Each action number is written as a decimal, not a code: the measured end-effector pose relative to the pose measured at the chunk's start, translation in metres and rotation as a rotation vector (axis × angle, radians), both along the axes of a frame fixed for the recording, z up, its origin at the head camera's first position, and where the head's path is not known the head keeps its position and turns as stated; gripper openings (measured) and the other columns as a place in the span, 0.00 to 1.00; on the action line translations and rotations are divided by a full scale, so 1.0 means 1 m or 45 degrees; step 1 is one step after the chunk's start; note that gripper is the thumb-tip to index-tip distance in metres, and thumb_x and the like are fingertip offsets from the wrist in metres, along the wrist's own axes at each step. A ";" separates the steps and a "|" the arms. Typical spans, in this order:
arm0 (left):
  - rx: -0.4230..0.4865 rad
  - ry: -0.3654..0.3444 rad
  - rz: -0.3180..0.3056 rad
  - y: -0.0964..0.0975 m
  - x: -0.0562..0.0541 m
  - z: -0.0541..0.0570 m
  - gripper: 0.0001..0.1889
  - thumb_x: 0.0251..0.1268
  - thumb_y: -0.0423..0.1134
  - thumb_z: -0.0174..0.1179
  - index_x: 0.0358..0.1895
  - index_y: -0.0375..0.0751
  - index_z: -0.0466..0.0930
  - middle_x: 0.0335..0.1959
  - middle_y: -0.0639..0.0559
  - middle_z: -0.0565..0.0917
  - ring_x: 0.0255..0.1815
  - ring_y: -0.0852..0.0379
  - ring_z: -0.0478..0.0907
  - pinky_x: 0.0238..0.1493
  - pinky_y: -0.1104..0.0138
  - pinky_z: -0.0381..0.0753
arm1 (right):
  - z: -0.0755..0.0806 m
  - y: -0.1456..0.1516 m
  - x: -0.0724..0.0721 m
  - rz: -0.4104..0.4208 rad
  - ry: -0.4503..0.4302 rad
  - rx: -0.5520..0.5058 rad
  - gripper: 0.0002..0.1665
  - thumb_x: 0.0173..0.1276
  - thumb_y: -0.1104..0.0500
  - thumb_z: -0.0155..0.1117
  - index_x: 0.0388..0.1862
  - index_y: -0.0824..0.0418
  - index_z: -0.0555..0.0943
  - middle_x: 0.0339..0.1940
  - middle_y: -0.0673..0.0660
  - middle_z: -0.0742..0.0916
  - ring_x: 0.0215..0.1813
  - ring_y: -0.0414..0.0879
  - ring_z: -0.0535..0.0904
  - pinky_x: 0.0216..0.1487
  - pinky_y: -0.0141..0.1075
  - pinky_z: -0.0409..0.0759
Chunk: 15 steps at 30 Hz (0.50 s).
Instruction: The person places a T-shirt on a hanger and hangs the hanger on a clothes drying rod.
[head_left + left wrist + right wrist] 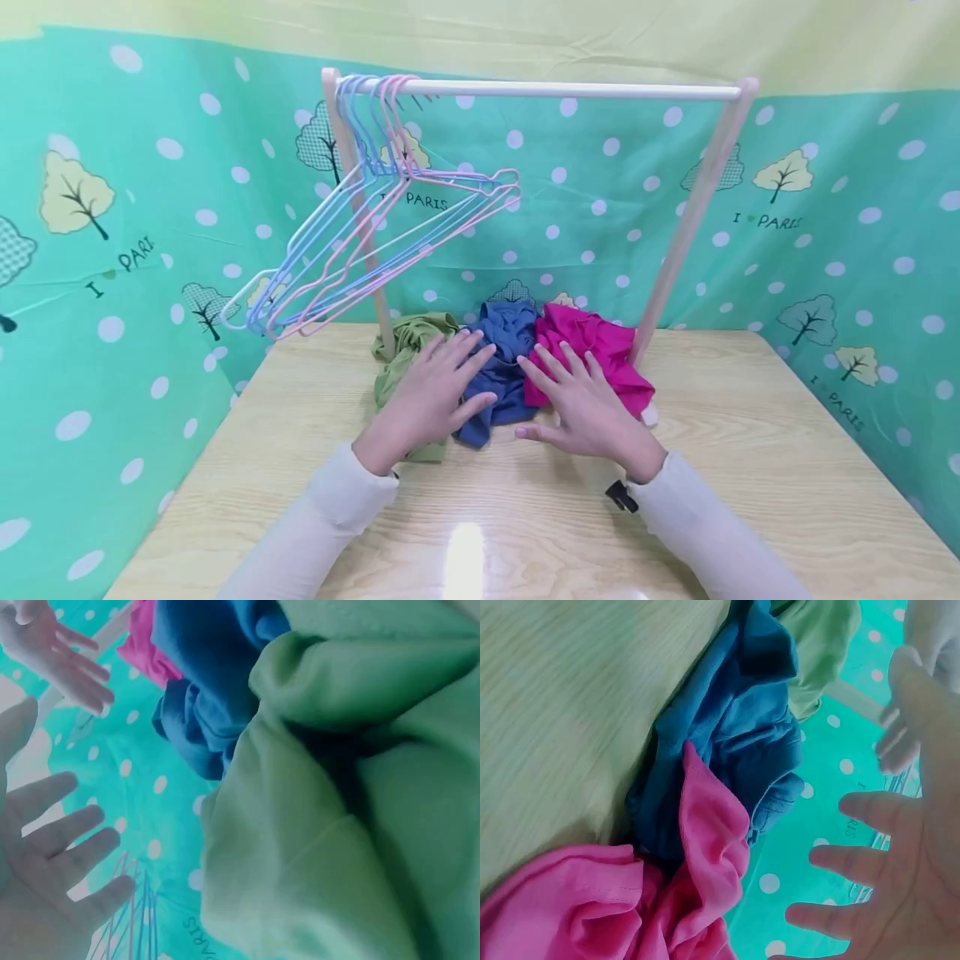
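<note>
Three crumpled cloths lie side by side at the back of the table: an olive green one (405,342), a dark blue one (504,333) and a magenta one (592,342). My left hand (431,396) is spread with straight fingers above the green and blue cloths. Fingers also spread, my right hand (588,404) hovers over the magenta cloth's front. Both wrist views show a gap between palm and fabric, and neither hand holds anything. In the left wrist view the green cloth (300,825) fills the right side; in the right wrist view the magenta cloth (592,900) lies lowest.
A rack with a white rail (570,89) and wooden posts stands around the cloths. Several blue, white and pink hangers (375,225) hang bunched at its left end. Light wood tabletop (540,533) extends toward me. A polka-dot curtain (585,208) encloses the back and sides.
</note>
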<state>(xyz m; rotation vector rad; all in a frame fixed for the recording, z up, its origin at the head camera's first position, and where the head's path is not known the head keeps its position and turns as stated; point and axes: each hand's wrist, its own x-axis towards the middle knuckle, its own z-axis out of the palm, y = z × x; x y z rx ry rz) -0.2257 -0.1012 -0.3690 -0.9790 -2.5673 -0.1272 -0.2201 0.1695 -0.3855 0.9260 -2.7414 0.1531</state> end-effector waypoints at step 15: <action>0.368 0.482 0.068 -0.022 -0.005 0.038 0.27 0.72 0.47 0.62 0.68 0.35 0.75 0.66 0.35 0.77 0.68 0.35 0.71 0.70 0.44 0.67 | 0.017 0.020 -0.016 -0.097 0.010 -0.110 0.43 0.70 0.40 0.69 0.77 0.59 0.70 0.74 0.65 0.74 0.75 0.71 0.65 0.67 0.70 0.66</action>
